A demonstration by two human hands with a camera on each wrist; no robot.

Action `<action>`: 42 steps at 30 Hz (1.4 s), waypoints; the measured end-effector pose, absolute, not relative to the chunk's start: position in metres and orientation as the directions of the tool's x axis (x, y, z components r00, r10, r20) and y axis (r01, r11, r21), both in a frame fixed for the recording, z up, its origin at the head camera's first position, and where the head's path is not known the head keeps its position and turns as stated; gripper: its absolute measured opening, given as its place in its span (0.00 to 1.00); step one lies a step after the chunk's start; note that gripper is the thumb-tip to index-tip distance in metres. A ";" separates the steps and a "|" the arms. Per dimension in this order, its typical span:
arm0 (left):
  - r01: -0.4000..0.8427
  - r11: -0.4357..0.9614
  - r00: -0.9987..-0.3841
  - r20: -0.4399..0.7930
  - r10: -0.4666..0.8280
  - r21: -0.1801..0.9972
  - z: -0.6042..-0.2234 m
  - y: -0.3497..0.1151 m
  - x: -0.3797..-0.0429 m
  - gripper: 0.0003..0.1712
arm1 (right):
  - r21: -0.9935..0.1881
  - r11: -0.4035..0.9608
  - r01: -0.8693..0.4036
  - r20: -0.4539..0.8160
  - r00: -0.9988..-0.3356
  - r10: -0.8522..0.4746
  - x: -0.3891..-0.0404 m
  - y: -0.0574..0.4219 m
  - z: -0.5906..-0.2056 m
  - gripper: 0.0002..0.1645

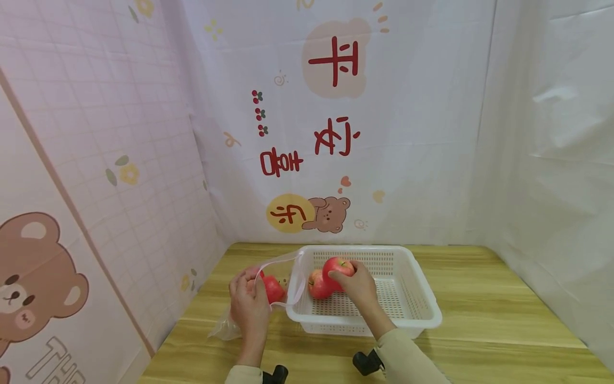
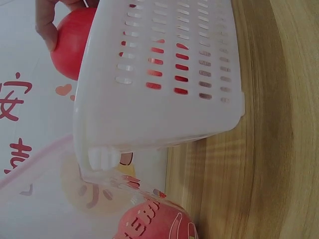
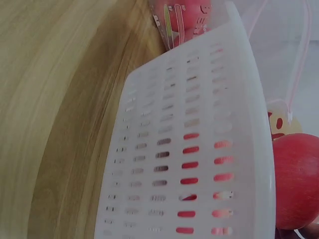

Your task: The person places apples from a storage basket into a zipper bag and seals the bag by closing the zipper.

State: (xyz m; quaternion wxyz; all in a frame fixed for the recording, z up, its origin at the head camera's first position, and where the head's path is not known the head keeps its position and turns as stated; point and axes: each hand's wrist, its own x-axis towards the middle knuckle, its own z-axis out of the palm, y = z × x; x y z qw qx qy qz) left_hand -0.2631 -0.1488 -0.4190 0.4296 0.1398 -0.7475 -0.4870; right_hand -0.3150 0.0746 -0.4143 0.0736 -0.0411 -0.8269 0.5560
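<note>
Near the far edge of the wooden tabletop (image 1: pixel 494 314), right hand (image 1: pixel 363 290) gripping round red apple (image 1: pixel 334 271) over white plastic basket (image 1: pixel 357 320) — left hand (image 1: pixel 250 305) holding clear pink-rimmed bag (image 1: pixel 227 326).

Table (image 1: pixel 503 309): wood-grain surface. Back cloth (image 1: pixel 422 160): white, behind the table's far edge; carries red characters (image 1: pixel 334 61), a column of cherry prints (image 1: pixel 259 113) and, low down, a small bear print (image 1: pixel 331 215) against a yellow disc (image 1: pixel 290 213). Left cloth (image 1: pixel 144 96): along the table's left edge; carries flower prints (image 1: pixel 128 174) and a large bear print (image 1: pixel 38 272). Right cloth (image 1: pixel 551 160): white, along the table's right edge.
</note>
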 end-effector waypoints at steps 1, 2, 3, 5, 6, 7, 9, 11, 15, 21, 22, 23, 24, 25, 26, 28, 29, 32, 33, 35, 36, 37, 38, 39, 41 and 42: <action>0.208 0.487 -0.592 0.506 -0.628 0.848 -0.419 -0.149 -0.263 0.07 | -0.923 0.385 -0.021 0.083 -0.986 0.147 -0.315 0.072 -0.415 0.45; 0.208 0.487 -0.592 0.506 -0.628 0.848 -0.419 -0.149 -0.263 0.07 | -0.920 0.392 -0.027 0.091 -0.985 0.144 -0.315 0.070 -0.415 0.45; 0.207 0.487 -0.593 0.505 -0.627 0.848 -0.419 -0.149 -0.263 0.07 | -0.918 0.396 -0.034 0.098 -0.985 0.141 -0.315 0.068 -0.414 0.44; 0.206 0.484 -0.594 0.502 -0.628 0.850 -0.419 -0.150 -0.264 0.06 | -0.916 0.399 -0.052 0.114 -0.985 0.132 -0.315 0.062 -0.414 0.43; 0.206 0.482 -0.596 0.501 -0.628 0.851 -0.419 -0.150 -0.264 0.06 | -0.914 0.402 -0.060 0.121 -0.984 0.128 -0.315 0.060 -0.414 0.43; 0.207 0.480 -0.597 0.499 -0.628 0.852 -0.419 -0.150 -0.264 0.06 | -0.912 0.405 -0.071 0.132 -0.984 0.123 -0.314 0.057 -0.413 0.42; 0.208 0.476 -0.598 0.496 -0.629 0.855 -0.419 -0.150 -0.264 0.06 | -0.911 0.402 -0.095 0.150 -0.983 0.107 -0.313 0.052 -0.411 0.40; 0.209 0.475 -0.596 0.497 -0.631 0.855 -0.419 -0.150 -0.263 0.06 | -0.911 0.399 -0.109 0.159 -0.983 0.094 -0.311 0.047 -0.408 0.38; 0.213 0.475 -0.592 0.499 -0.632 0.854 -0.418 -0.150 -0.264 0.06 | -0.900 0.418 -0.125 0.172 -0.982 0.076 -0.308 0.036 -0.403 0.38; 0.212 0.478 -0.597 0.500 -0.628 0.853 -0.419 -0.151 -0.265 0.05 | -0.884 0.448 -0.134 0.178 -0.982 0.056 -0.305 0.021 -0.399 0.41; 0.211 0.475 -0.599 0.498 -0.628 0.854 -0.419 -0.152 -0.265 0.06 | -0.886 0.444 -0.133 0.173 -0.984 0.051 -0.304 0.018 -0.399 0.41; 0.212 0.472 -0.601 0.495 -0.627 0.855 -0.419 -0.152 -0.265 0.06 | -0.886 0.441 -0.143 0.178 -0.983 0.040 -0.304 0.016 -0.399 0.42; 0.211 0.470 -0.604 0.492 -0.627 0.857 -0.419 -0.152 -0.265 0.06 | -0.887 0.437 -0.150 0.182 -0.983 0.032 -0.303 0.013 -0.398 0.42; 0.210 0.467 -0.606 0.489 -0.627 0.859 -0.418 -0.152 -0.265 0.06 | -0.887 0.435 -0.155 0.183 -0.983 0.024 -0.302 0.010 -0.398 0.42; 0.209 0.464 -0.609 0.486 -0.627 0.861 -0.418 -0.152 -0.265 0.06 | -0.887 0.433 -0.158 0.183 -0.983 0.015 -0.302 0.008 -0.398 0.43; 0.208 0.457 -0.616 0.479 -0.626 0.865 -0.418 -0.151 -0.264 0.06 | -0.885 0.435 -0.166 0.185 -0.983 0.002 -0.301 0.003 -0.397 0.43; 0.206 0.454 -0.619 0.475 -0.626 0.867 -0.418 -0.152 -0.264 0.07 | -0.884 0.436 -0.170 0.188 -0.982 -0.003 -0.301 0.000 -0.397 0.43; 0.204 0.450 -0.625 0.469 -0.623 0.869 -0.418 -0.152 -0.264 0.06 | -0.889 0.428 -0.163 0.177 -0.984 -0.006 -0.301 -0.007 -0.397 0.44; 0.206 0.451 -0.624 0.472 -0.623 0.868 -0.418 -0.152 -0.264 0.06 | -0.889 0.429 -0.159 0.173 -0.985 -0.006 -0.301 -0.009 -0.397 0.44; 0.205 0.459 -0.619 0.478 -0.623 0.864 -0.417 -0.152 -0.263 0.06 | -0.891 0.428 -0.149 0.162 -0.987 -0.006 -0.302 -0.014 -0.398 0.44; 0.207 0.465 -0.615 0.484 -0.623 0.861 -0.417 -0.152 -0.263 0.06 | -0.893 0.427 -0.145 0.156 -0.988 -0.009 -0.301 -0.016 -0.398 0.44; 0.209 0.469 -0.611 0.489 -0.622 0.858 -0.417 -0.153 -0.263 0.06 | -0.893 0.428 -0.141 0.151 -0.988 -0.011 -0.301 -0.018 -0.398 0.44; 0.211 0.474 -0.608 0.495 -0.621 0.855 -0.417 -0.153 -0.262 0.06 | -0.892 0.430 -0.140 0.149 -0.989 -0.013 -0.301 -0.020 -0.398 0.44; 0.214 0.478 -0.605 0.500 -0.620 0.852 -0.417 -0.153 -0.262 0.06 | -0.889 0.436 -0.139 0.147 -0.989 -0.015 -0.300 -0.022 -0.398 0.44; 0.219 0.483 -0.604 0.507 -0.616 0.848 -0.417 -0.153 -0.262 0.06 | -0.885 0.441 -0.151 0.157 -0.987 -0.022 -0.299 -0.025 -0.397 0.43; 0.222 0.485 -0.603 0.510 -0.614 0.846 -0.418 -0.153 -0.262 0.06 | -0.883 0.444 -0.154 0.160 -0.987 -0.024 -0.299 -0.026 -0.397 0.43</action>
